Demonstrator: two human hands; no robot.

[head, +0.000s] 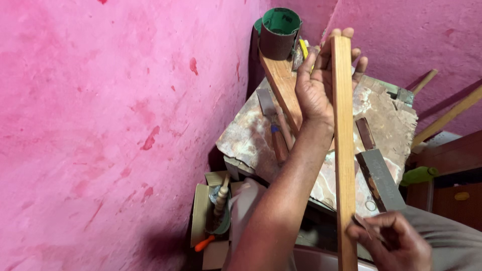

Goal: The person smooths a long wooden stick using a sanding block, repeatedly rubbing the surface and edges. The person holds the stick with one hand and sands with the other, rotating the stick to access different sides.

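Head view: left hand [315, 83] wraps the upper end of a long wooden strip [343, 150], fingers curled round it; right hand [389, 242] is closed, pinching the strip's lower part. The strip is held in the air above a worn workbench [251, 138] by the pink wall [110, 125]. A sandpaper roll [278, 32] sits at the bench's far corner, a chisel [275, 131] near its left edge, a flat metal blade [382, 179] near its right edge.

A small woodworking shop: a worn, scarred bench [391, 118] carries chisels [275, 131], a sandpaper roll [279, 32] and wood strips [343, 150], hemmed in by rough pink walls [110, 125].
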